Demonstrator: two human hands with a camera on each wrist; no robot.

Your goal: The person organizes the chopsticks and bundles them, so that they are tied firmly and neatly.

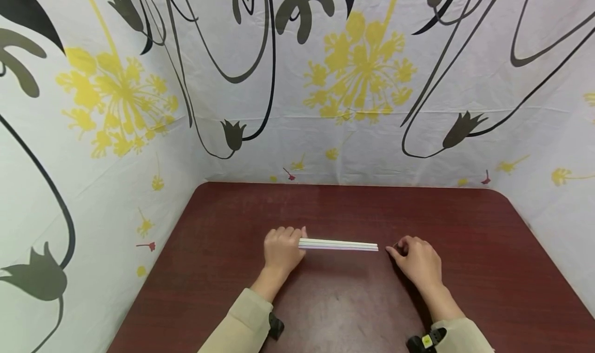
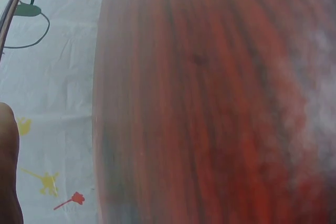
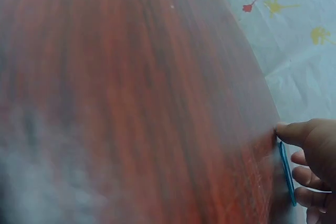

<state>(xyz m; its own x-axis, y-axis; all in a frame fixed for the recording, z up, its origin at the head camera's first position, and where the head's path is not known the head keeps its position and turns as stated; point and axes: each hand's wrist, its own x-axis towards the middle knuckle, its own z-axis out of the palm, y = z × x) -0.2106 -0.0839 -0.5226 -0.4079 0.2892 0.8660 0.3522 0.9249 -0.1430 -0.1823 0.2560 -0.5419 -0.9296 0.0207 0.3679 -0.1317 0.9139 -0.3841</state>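
Observation:
Several slim white chopsticks (image 1: 339,245) lie side by side in a bundle, held level above the table. My left hand (image 1: 282,250) grips them at one end, and their free ends point right. In the left wrist view, part of the chopsticks (image 2: 11,11) shows at the upper left edge, above a finger of the left hand (image 2: 8,166). Just beyond the free ends, my right hand (image 1: 418,262) has its thumb and fingers curled together. A thin teal rubber band (image 3: 286,174) stretches as a narrow loop at the fingers of the right hand (image 3: 317,150).
The dark red wooden table (image 1: 344,311) has rounded far corners. Behind it and on the left hangs a white cloth (image 1: 297,136) printed with flowers. Both wrists wear a small black camera, the left camera (image 1: 276,326) and the right camera (image 1: 425,341), beside pale sleeves.

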